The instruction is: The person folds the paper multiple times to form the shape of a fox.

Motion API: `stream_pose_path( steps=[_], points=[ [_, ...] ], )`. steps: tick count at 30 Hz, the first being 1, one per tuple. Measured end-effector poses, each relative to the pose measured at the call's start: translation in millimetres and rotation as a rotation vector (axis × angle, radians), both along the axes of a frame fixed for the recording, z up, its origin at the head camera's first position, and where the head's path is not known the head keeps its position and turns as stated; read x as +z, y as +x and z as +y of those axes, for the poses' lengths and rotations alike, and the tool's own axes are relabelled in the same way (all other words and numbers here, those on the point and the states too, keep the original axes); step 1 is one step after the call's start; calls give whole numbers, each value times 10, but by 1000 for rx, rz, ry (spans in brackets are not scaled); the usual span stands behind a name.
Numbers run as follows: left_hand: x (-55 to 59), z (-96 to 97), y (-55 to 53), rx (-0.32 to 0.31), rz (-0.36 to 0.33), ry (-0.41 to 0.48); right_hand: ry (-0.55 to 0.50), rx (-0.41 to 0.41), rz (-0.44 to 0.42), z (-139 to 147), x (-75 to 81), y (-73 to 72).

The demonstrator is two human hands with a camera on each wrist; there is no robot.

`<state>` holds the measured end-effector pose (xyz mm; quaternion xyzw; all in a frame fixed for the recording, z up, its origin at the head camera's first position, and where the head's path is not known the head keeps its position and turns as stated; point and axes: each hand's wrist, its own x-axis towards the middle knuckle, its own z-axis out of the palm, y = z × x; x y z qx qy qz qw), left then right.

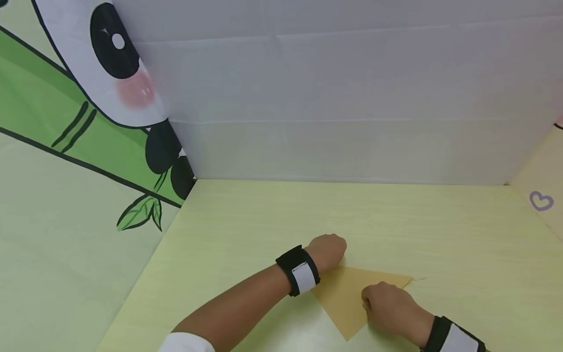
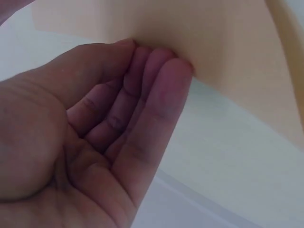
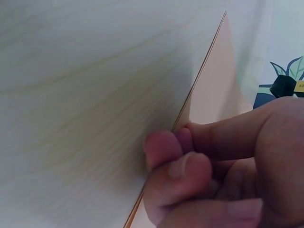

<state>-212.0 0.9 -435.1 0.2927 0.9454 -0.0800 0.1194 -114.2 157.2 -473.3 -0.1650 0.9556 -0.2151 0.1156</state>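
A triangular sheet of tan paper (image 1: pixel 340 298) lies on the table in front of the person, one point toward the near edge. At its upper left, the left hand (image 1: pixel 327 252) pinches an edge of the paper; the left wrist view shows the thumb and fingertips (image 2: pixel 168 83) meeting at that edge. On the right side, the right hand (image 1: pixel 393 308) grips the slanting edge between thumb and curled fingers. Seen in the right wrist view, this paper (image 3: pixel 213 85) has layered edges lying close together. Parts of the paper are hidden under both hands.
The pale wood-grain table (image 1: pixel 246 215) runs back to a whitish upright panel (image 1: pixel 334 98). A printed cloth with a cartoon face and green stem (image 1: pixel 110 132) stands at the left. A panel bearing a purple heart (image 1: pixel 541 201) is at the right.
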Motion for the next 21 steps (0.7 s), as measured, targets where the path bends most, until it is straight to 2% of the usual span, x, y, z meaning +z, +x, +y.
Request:
stream_pose_path(
  steps=[8,21],
  points=[
    [-6,-80,17,8,47,-29,10,4,-10,-29,28,-14],
    [40,-333,2,57,26,-19,43,-27,-35,-46,22,-22]
  ],
)
